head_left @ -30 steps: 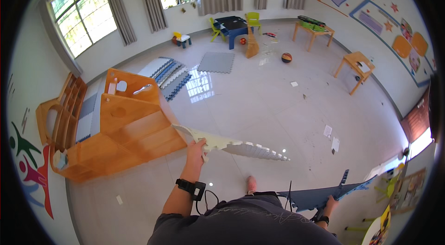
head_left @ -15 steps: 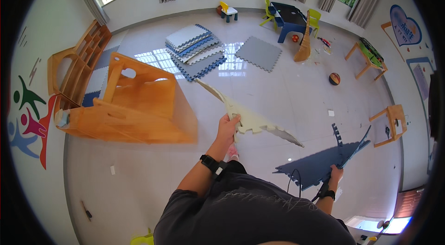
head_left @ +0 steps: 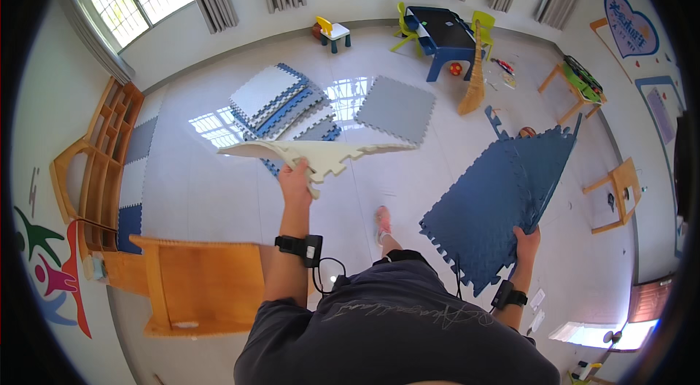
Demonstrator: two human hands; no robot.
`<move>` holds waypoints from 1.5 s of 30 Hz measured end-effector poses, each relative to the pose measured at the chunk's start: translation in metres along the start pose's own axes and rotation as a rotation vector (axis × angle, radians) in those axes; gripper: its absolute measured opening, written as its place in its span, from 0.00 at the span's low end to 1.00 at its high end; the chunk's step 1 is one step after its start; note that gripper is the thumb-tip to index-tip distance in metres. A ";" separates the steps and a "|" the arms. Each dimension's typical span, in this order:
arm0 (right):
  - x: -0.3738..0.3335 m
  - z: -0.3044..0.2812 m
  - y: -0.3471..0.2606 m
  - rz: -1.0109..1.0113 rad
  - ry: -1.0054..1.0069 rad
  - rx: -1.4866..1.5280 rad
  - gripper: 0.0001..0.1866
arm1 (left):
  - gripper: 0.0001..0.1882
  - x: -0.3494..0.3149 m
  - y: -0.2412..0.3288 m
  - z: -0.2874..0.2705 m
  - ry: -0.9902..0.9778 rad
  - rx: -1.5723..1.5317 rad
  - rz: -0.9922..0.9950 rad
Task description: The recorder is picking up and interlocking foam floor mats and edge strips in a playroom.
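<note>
My left hand (head_left: 295, 184) is closed on the edge of a cream foam mat tile (head_left: 332, 157), which I hold out nearly edge-on, its jagged border towards me. Dark blue foam mat tiles (head_left: 477, 199) hang tilted from my right hand (head_left: 526, 243), whose fingers grip their near edge. At least two blue pieces overlap there; the exact number is hidden. Beyond the cream tile lies a pile of white, grey and blue foam mats (head_left: 268, 93) on the floor, partly covered by it. A single grey foam mat (head_left: 397, 109) lies flat to the right of the pile.
A wooden unit (head_left: 208, 286) stands close at my left. Wooden shelves (head_left: 102, 159) line the left wall beside laid mats (head_left: 135, 173). Ahead are a blue children's table (head_left: 445, 35), chairs, and a leaning wooden piece (head_left: 474, 82). A small wooden table (head_left: 620, 195) stands at right.
I have moved forward, and the wooden unit has slipped to the lower left of view. The blue tiles have swung up and forward; the cream tile has turned flatter and nearer the pile.
</note>
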State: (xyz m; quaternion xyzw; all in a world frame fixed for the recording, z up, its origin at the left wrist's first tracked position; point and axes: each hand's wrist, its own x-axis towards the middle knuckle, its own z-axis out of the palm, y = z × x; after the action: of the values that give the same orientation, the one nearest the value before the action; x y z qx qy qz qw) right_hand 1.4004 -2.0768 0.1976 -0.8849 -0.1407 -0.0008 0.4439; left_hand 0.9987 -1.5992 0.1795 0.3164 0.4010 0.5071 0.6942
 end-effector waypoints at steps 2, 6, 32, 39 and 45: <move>0.041 0.062 -0.039 -0.032 -0.077 0.047 0.34 | 0.08 0.062 0.022 -0.005 0.040 -0.039 0.179; 0.130 0.192 -0.098 -0.170 -0.174 0.038 0.35 | 0.11 0.143 0.075 -0.006 0.118 -0.009 0.239; 0.333 0.683 -0.636 -0.414 -0.325 0.856 0.32 | 0.31 0.535 -0.045 -0.221 0.347 0.268 -0.568; 0.338 0.807 -0.677 -0.240 -0.628 1.027 0.27 | 0.23 0.446 0.001 -0.268 0.542 0.227 -0.506; 0.276 0.969 -0.692 -0.120 -0.875 1.029 0.12 | 0.20 0.309 0.025 -0.298 0.924 0.279 -0.572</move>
State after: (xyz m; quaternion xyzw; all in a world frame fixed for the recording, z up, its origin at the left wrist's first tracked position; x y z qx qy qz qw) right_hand 1.3734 -0.8549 0.1891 -0.4704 -0.3386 0.3998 0.7101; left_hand 0.7769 -1.2858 -0.0143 0.0287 0.7965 0.3268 0.5079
